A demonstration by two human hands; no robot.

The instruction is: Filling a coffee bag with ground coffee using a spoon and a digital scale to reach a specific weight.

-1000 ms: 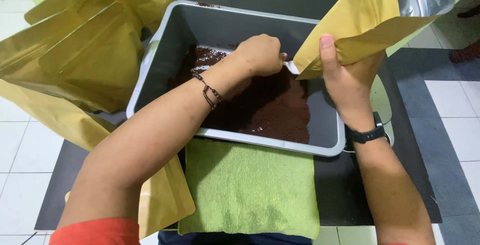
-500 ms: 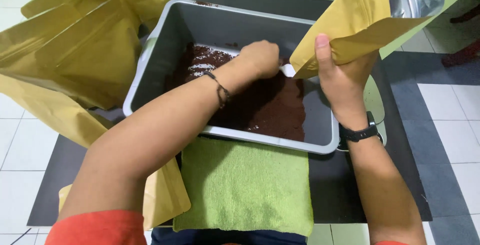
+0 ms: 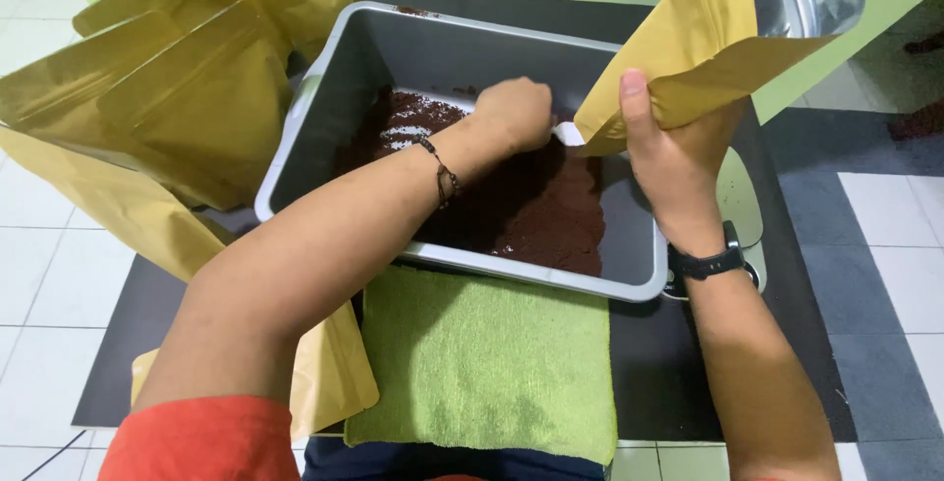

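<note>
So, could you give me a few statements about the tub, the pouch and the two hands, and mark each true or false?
1. The right hand grips a yellow pouch by its lower edge. True.
2. The grey tub is filled with water. False: it holds dark brown grounds.
3. The left hand is inside the tub, closed around a white scoop. True.
4. A red cloth lies in front of the tub. False: the cloth is green.
5. The right wrist is bare. False: it wears a black watch.

white scoop point(image 3: 568, 133) mostly hidden by left hand point(image 3: 513, 113), pouch point(image 3: 723, 38) top cut off
</note>
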